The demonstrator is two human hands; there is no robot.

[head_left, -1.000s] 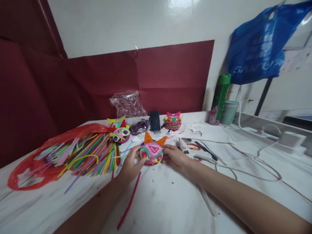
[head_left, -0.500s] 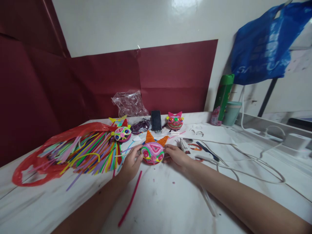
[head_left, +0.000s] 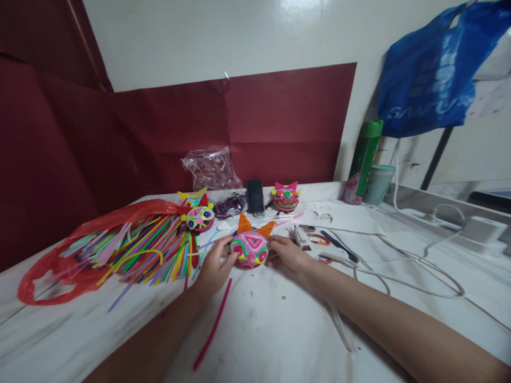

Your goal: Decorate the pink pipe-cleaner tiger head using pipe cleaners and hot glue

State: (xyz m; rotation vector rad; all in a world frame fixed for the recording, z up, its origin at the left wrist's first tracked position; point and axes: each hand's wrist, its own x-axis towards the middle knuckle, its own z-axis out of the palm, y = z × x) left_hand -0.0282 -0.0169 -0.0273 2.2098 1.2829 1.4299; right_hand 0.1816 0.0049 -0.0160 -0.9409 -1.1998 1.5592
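A round pink animal head (head_left: 250, 246) with two orange ears and swirled green, yellow and pink parts rests on the white table between my hands. My left hand (head_left: 216, 264) grips its left side, thumb on the front near the eye. On its right side, my right hand (head_left: 286, 254) holds the edge, with some fingertips hidden behind it. A dark pink pipe cleaner (head_left: 216, 325) lies in front of my left hand.
Many coloured pipe cleaners (head_left: 147, 247) lie on a red bag at left. Finished-looking heads (head_left: 286, 197) stand behind. A phone (head_left: 255, 196) leans at the back. Right of my hand are a glue gun (head_left: 315, 250), cables, a cup (head_left: 379, 184) and a green can (head_left: 365, 159).
My left thumb has shifted slightly over the front of the head. Both hands stay at its sides, and the view has moved very slightly.
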